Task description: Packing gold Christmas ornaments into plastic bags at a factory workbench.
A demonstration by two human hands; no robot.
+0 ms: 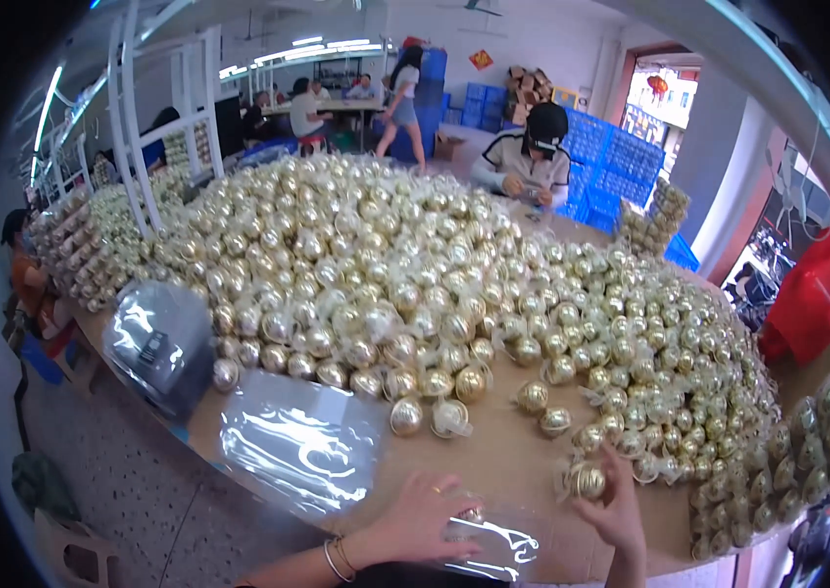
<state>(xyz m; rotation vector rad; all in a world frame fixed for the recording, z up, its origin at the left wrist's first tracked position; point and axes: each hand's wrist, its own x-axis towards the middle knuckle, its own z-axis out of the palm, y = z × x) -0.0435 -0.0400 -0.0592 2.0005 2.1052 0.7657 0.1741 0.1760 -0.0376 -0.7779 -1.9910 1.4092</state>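
Left hand (422, 516) is lying spread on a shiny clear bag (487, 541). Right hand (619, 505) is pinching a gold ball (588, 479) beside the big pile of gold balls (386, 265) on the table (503, 456).

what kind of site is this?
Likely a factory packing floor: a big table heaped with gold ball ornaments, stacked blue crates, and other workers seated at it.

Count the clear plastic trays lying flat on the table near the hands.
2. One clear tray lies left of the left hand; a second tray lies under that hand's fingers. Others may be hidden under the gold balls.
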